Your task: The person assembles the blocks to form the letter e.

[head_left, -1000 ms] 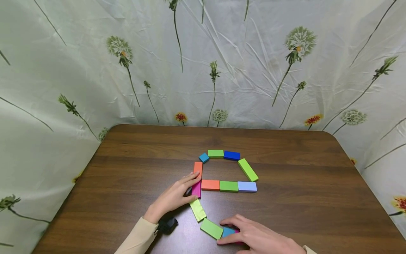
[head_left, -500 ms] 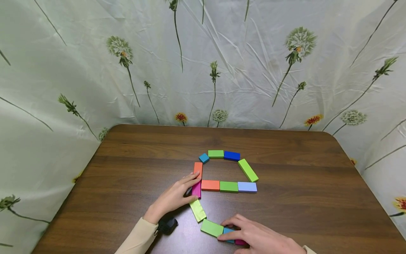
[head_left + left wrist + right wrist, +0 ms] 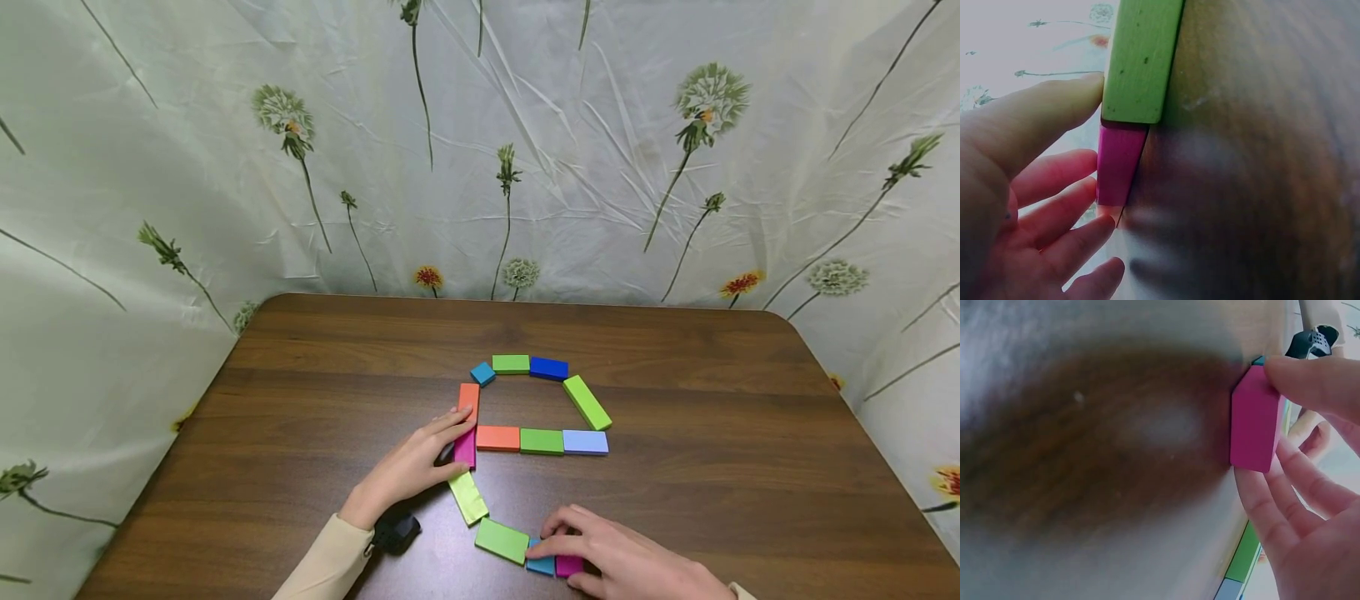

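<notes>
In the head view my left hand (image 3: pixel 408 467) rests along the left side of a curved row of wooden blocks. Its fingers lie on an orange block (image 3: pixel 468 394) and a magenta block (image 3: pixel 465 450); the thumb touches a lime-green block (image 3: pixel 468 500). The left wrist view shows those fingers loosely extended beside the blocks. Near the front edge, my right hand (image 3: pixel 615 554) holds a second magenta block (image 3: pixel 1254 425) between thumb and fingers. The index finger reaches over a blue block (image 3: pixel 540 568) touching its left end. A green block (image 3: pixel 501 540) continues the row leftward.
Farther back, a small blue block (image 3: pixel 482 372), a green block (image 3: pixel 511 364), a dark blue block (image 3: pixel 548 368), a slanted green block (image 3: pixel 587 402) and a periwinkle block (image 3: pixel 585 442) form a loop. The brown table (image 3: pixel 712 400) meets a floral curtain (image 3: pixel 600 167).
The right hand's fingers have shifted slightly rightward, showing more of the blue and magenta blocks. Those blocks sit a little lower than before. The left hand has stayed put.
</notes>
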`<state>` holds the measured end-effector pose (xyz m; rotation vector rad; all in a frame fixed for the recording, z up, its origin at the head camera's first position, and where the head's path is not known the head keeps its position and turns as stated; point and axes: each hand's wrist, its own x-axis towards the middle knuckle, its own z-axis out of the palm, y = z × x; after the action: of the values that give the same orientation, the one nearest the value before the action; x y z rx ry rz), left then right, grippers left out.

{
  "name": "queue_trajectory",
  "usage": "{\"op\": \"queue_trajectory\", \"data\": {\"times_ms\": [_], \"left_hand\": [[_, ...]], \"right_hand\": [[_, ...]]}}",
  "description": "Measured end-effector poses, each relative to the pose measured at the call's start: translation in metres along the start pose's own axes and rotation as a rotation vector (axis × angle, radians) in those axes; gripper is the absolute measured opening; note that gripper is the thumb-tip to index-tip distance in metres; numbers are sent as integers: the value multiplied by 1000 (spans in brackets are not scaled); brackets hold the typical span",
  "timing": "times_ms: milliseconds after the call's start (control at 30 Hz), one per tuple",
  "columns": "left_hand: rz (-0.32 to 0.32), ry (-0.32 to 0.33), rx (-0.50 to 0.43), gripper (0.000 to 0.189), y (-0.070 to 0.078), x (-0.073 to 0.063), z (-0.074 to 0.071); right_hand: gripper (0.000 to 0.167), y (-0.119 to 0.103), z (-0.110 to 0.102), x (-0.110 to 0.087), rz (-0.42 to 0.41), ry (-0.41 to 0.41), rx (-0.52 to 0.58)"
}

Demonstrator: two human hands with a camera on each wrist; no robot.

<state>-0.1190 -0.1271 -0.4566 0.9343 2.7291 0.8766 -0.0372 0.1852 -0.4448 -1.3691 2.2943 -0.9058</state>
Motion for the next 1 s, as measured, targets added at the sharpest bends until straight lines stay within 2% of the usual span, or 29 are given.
{"op": "queue_trajectory", "data": {"times_ms": [400, 700, 1000], "left_hand": [[0, 0, 5, 58, 0, 0, 0], [-3, -7, 4, 58, 0, 0, 0], [0, -2, 3, 58, 0, 0, 0]], "right_hand": [[37, 2, -1, 2, 31, -16, -9], [29, 4, -1, 2, -41, -54, -51], [27, 6, -5, -1, -42, -65, -19]]}}
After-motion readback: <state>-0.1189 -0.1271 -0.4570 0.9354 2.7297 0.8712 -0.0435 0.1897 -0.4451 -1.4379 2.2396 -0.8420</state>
